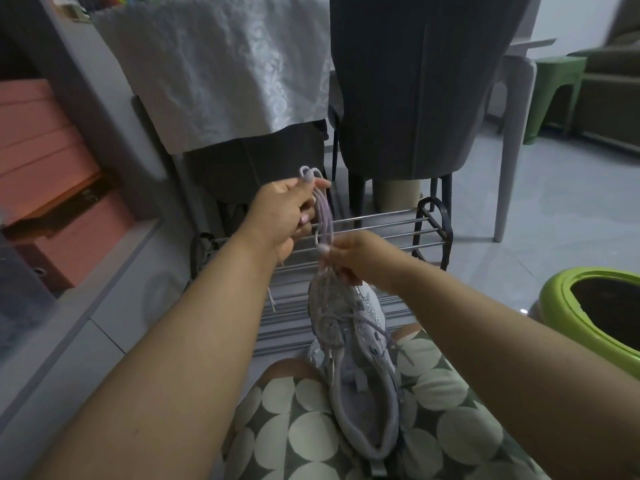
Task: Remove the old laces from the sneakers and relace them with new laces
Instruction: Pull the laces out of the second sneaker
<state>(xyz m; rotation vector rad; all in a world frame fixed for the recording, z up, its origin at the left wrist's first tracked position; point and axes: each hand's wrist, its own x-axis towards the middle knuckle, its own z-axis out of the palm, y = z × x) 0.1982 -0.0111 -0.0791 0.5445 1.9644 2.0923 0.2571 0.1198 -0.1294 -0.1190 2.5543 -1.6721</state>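
Observation:
A pale lilac-grey sneaker (360, 382) lies on my lap, toe pointing away, its opening toward me. A bundle of lilac laces (323, 216) rises from its eyelets in several strands. My left hand (284, 213) pinches the looped top of the bundle, raised above the shoe. My right hand (356, 258) pinches the same strands lower down, just above the sneaker's toe end. Some lace is still threaded loosely across the tongue.
A low metal shoe rack (381, 230) stands right in front of my knees. Behind it are two dark chairs (415, 98), one draped with a white cloth (214, 64). A green bin (595, 306) sits at the right, pink boxes (45, 174) at the left.

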